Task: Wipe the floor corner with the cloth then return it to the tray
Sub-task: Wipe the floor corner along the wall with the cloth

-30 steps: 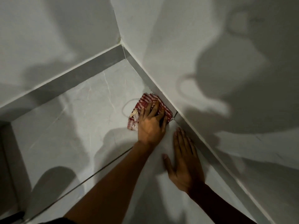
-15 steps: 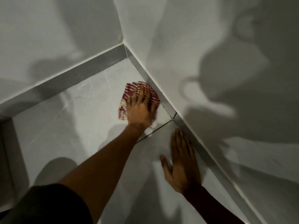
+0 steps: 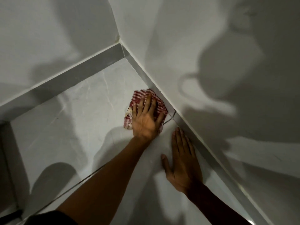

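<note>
A red-and-white striped cloth [image 3: 140,95] lies crumpled on the pale grey floor tile, touching the grey skirting [image 3: 162,96] of the right wall. My left hand [image 3: 146,122] presses down on it, fingers spread and pointing at the wall, covering most of it. My right hand [image 3: 183,166] rests flat on the floor, palm down and holding nothing, just nearer to me along the same skirting. The floor corner [image 3: 119,65] where the two walls meet is a short way beyond the cloth. No tray is in view.
White walls rise on the left and right, each with a grey skirting strip [image 3: 65,78]. A tile joint [image 3: 90,176] runs across the floor under my left forearm. Dark shadows of my head and arms fall on the right wall and floor.
My left hand pushed the cloth toward the corner, then slid it back along the right skirting to about where it began. My right hand has stayed planted on the floor.
</note>
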The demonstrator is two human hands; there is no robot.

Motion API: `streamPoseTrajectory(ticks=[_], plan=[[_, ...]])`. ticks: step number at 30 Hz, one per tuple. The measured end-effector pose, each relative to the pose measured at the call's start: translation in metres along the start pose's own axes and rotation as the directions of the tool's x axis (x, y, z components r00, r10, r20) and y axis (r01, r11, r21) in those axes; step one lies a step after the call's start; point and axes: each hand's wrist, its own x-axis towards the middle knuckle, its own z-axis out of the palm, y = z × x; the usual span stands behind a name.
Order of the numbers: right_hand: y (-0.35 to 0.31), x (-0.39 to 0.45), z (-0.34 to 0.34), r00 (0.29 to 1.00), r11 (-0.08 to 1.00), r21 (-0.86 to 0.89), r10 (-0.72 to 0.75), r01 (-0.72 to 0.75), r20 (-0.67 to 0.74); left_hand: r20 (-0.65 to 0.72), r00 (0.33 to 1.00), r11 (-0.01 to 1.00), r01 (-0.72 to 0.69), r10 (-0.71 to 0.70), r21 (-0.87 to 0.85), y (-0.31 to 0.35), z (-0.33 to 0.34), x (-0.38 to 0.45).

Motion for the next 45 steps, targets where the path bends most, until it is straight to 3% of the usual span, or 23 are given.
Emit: streamPoseTrajectory(ticks=[3,9,15,18,24,26,29,32,34,36,39,45], plan=[[0.001,0.001,0.000,1.000,1.000,-0.017,-0.002,0.002,-0.013,-0.013,0.997,0.997,0.077,-0.077,-0.009,0.002,0.000,0.018],[0.000,0.000,-0.001,1.000,1.000,-0.027,0.000,-0.001,-0.002,-0.035,0.998,0.998,0.057,-0.058,-0.039,0.015,0.003,-0.001],[-0.001,0.002,-0.005,1.000,0.999,-0.035,0.001,-0.001,-0.013,0.038,0.983,0.980,-0.181,0.179,0.080,-0.006,0.006,-0.020],[-0.001,0.001,-0.006,1.000,0.999,-0.048,0.003,-0.003,-0.001,-0.005,0.972,0.965,-0.231,0.234,0.125,-0.018,0.002,-0.011],[-0.001,0.000,-0.006,1.000,0.999,-0.051,0.000,0.000,0.004,-0.059,0.998,0.996,0.036,-0.031,0.087,0.012,0.005,0.001],[0.000,0.000,-0.006,1.000,0.999,-0.043,-0.008,0.009,0.005,-0.071,0.997,0.998,0.046,-0.043,0.040,0.023,0.008,-0.008],[0.000,0.000,-0.005,1.000,1.000,-0.021,-0.014,0.013,-0.021,-0.065,0.984,0.986,-0.161,0.163,0.037,0.012,0.007,-0.031],[0.000,-0.001,-0.004,1.000,1.000,-0.016,-0.015,0.014,-0.012,-0.005,0.910,0.910,-0.414,0.414,0.034,-0.017,-0.003,-0.043],[0.002,-0.001,-0.002,1.000,1.000,-0.006,-0.018,0.017,-0.007,0.043,0.873,0.871,-0.488,0.486,0.059,-0.032,-0.010,-0.037],[0.004,-0.001,0.001,0.999,1.000,0.005,-0.031,0.031,-0.019,0.070,0.901,0.896,-0.433,0.428,0.101,-0.040,-0.017,-0.014],[0.004,-0.001,0.003,0.998,0.998,0.023,-0.052,0.053,-0.020,0.125,0.968,0.972,-0.227,0.219,0.054,-0.044,-0.033,0.035],[0.005,-0.002,0.006,0.999,0.999,0.017,-0.047,0.047,-0.026,0.087,0.993,0.997,-0.078,0.079,-0.015,-0.023,-0.025,0.038]])
